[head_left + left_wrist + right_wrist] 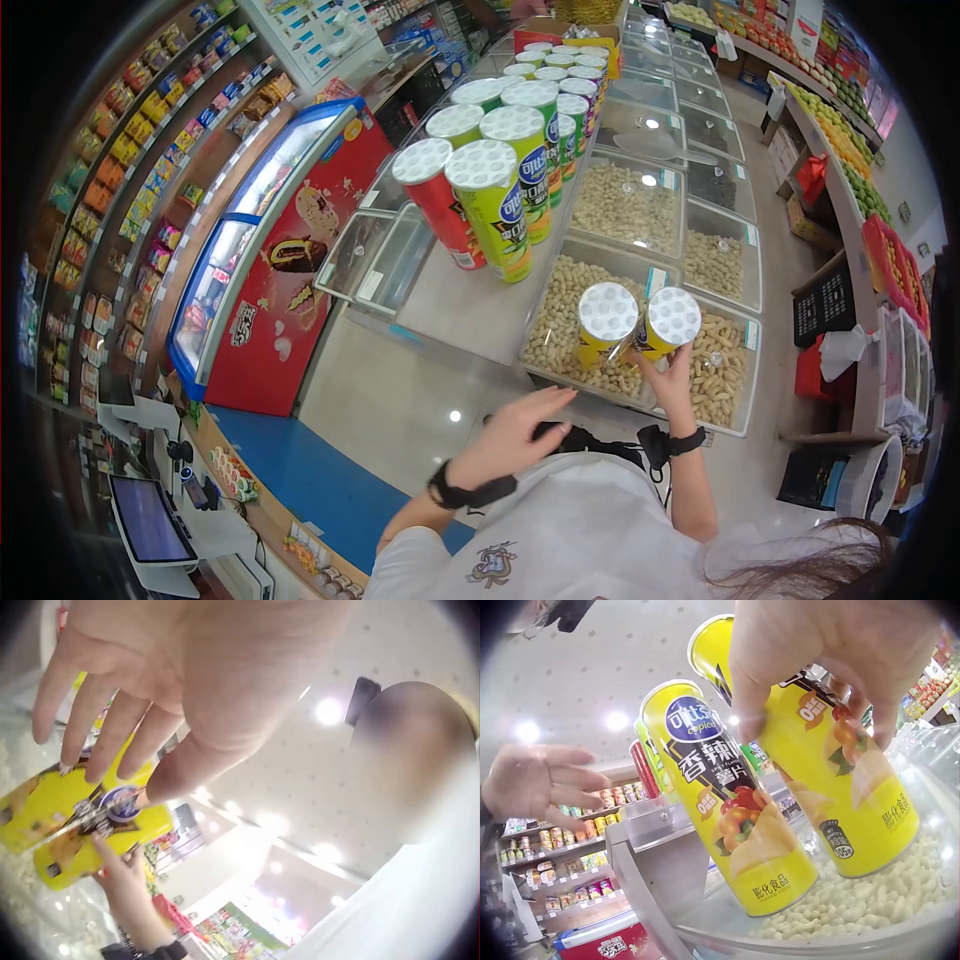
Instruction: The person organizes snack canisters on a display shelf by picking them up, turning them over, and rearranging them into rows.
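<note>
Two yellow chip canisters stand side by side at the near edge of the peanut bins. My right hand (672, 380) grips the right canister (847, 772), thumb and fingers around its upper part. Close beside it, the left canister (724, 802) tilts in the right wrist view, with its printed label facing the camera. My left hand (520, 430) hangs in the air left of the canisters, palm showing in the left wrist view, fingers extended and holding nothing. From above, both canisters show white dotted lids.
Rows of red, green and yellow canisters (500, 200) stand on the counter to the left. Lidded clear bins of peanuts (625, 205) run along the right. A red freezer (300, 250) stands farther left, and a fruit stand (840, 140) is at far right.
</note>
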`<state>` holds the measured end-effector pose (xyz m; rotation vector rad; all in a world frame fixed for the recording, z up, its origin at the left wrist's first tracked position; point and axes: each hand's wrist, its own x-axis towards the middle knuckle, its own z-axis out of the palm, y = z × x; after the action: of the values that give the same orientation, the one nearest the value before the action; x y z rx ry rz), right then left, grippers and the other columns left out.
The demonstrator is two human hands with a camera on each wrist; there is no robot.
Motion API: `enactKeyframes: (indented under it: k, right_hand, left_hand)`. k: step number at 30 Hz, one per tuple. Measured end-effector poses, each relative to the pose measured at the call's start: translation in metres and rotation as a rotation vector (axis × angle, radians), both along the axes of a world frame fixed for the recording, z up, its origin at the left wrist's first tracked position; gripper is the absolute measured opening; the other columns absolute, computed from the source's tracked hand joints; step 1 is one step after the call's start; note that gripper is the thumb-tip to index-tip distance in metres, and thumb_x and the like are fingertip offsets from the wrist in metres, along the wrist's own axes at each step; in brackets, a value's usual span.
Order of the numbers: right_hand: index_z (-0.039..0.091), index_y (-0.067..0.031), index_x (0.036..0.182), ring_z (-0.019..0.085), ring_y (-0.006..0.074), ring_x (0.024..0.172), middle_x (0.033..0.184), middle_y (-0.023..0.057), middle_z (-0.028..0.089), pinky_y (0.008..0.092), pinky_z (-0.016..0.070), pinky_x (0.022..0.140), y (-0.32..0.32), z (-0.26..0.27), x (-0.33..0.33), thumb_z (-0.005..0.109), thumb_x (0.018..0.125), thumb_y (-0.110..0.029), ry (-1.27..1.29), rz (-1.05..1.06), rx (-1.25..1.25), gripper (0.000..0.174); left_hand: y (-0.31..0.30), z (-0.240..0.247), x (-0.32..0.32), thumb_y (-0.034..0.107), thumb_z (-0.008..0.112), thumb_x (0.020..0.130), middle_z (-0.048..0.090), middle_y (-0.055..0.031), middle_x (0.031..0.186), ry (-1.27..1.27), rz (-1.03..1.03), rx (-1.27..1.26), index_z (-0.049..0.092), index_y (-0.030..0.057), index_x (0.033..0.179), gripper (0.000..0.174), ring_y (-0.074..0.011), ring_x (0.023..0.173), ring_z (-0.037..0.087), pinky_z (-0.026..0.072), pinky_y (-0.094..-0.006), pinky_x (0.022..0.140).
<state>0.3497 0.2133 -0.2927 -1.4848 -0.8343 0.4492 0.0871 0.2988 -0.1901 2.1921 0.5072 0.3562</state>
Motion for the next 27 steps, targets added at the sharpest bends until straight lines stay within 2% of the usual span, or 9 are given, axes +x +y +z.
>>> enactKeyframes:
  k: [3,5,8,11,12,18,20,23,27]
  right_hand:
    - [0.021,-0.0042,0.143,0.045,0.0236,0.123,0.136,0.0136,0.042,0.0380,0.0361,0.104,0.000,0.002,-0.001,0.081,0.071,-0.010,-0.015,-0.009,-0.002,0.094]
    - [0.022,-0.0039,0.143,0.045,0.0235,0.123,0.135,0.0138,0.042,0.0379,0.0361,0.104,0.001,0.006,-0.001,0.081,0.071,-0.010,-0.025,-0.009,-0.015,0.093]
    - [0.025,-0.0032,0.142,0.046,0.0232,0.122,0.133,0.0139,0.043,0.0373,0.0368,0.103,0.001,0.005,-0.001,0.081,0.071,-0.011,-0.046,-0.023,-0.003,0.091]
    - [0.026,-0.0024,0.140,0.047,0.0235,0.121,0.132,0.0139,0.044,0.0370,0.0374,0.103,0.001,0.006,0.001,0.081,0.071,-0.011,-0.101,-0.035,-0.011,0.089]
    - [0.026,-0.0018,0.140,0.047,0.0238,0.121,0.133,0.0142,0.044,0.0372,0.0376,0.103,0.002,0.006,0.002,0.082,0.071,-0.012,-0.109,-0.035,-0.012,0.089]
    - [0.022,0.0003,0.143,0.044,0.0267,0.125,0.138,0.0178,0.040,0.0386,0.0355,0.105,-0.004,0.018,-0.001,0.083,0.069,-0.016,-0.095,-0.017,-0.135,0.097]
    - [0.018,-0.0003,0.146,0.038,0.0284,0.131,0.142,0.0197,0.036,0.0397,0.0313,0.109,-0.012,0.022,-0.001,0.084,0.068,-0.018,-0.258,-0.069,-0.156,0.104]
    - [0.013,-0.0014,0.149,0.030,0.0300,0.137,0.146,0.0205,0.030,0.0413,0.0254,0.112,-0.029,0.049,-0.003,0.084,0.066,-0.019,-0.302,-0.172,-0.155,0.111]
    - [0.018,-0.0034,0.148,0.029,0.0301,0.138,0.148,0.0181,0.030,0.0426,0.0233,0.114,-0.033,0.123,-0.025,0.080,0.067,-0.017,-0.335,-0.334,0.018,0.103]
  left_hand:
    - [0.045,0.044,-0.021,0.012,0.066,0.085,0.058,-0.0176,0.124,-0.122,0.219,0.012,0.051,-0.0030,0.124,0.044,-0.0285,0.112,0.058,0.0446,-0.0366,0.095]
    - [0.090,0.042,-0.022,0.012,0.066,0.085,0.059,-0.0137,0.118,-0.377,0.391,0.089,0.050,-0.0006,0.123,0.044,-0.0244,0.108,0.059,0.0449,-0.0353,0.092]
    - [0.157,0.037,-0.008,0.012,0.070,0.082,0.052,-0.0113,0.124,-0.656,0.511,0.107,0.041,0.0026,0.132,0.058,-0.0228,0.115,0.051,0.0414,-0.0374,0.096]
    - [0.189,0.037,0.001,0.015,0.074,0.079,0.044,-0.0136,0.133,-0.710,0.578,0.307,0.035,0.0038,0.136,0.070,-0.0231,0.123,0.043,0.0383,-0.0392,0.099]
    - [0.194,0.039,0.002,0.017,0.075,0.077,0.039,-0.0169,0.138,-0.655,0.601,0.352,0.028,0.0034,0.141,0.080,-0.0267,0.127,0.040,0.0371,-0.0427,0.101]
    - [0.232,0.013,0.017,0.020,0.079,0.075,0.030,-0.0213,0.144,-0.555,0.417,-0.021,0.005,0.0028,0.147,0.104,-0.0327,0.133,0.035,0.0363,-0.0468,0.104]
    - [0.239,0.009,0.024,0.017,0.079,0.074,0.033,-0.0205,0.142,-0.583,0.348,-0.045,0.005,0.0028,0.146,0.105,-0.0303,0.131,0.038,0.0389,-0.0442,0.103]
    - [0.242,0.017,0.029,0.014,0.079,0.074,0.039,-0.0193,0.139,-0.602,0.292,-0.073,0.008,0.0022,0.146,0.102,-0.0269,0.128,0.043,0.0396,-0.0408,0.103]
    - [0.257,0.008,0.033,0.011,0.078,0.073,0.046,-0.0178,0.133,-0.632,0.232,-0.050,0.016,0.0012,0.143,0.093,-0.0245,0.122,0.049,0.0417,-0.0382,0.101]
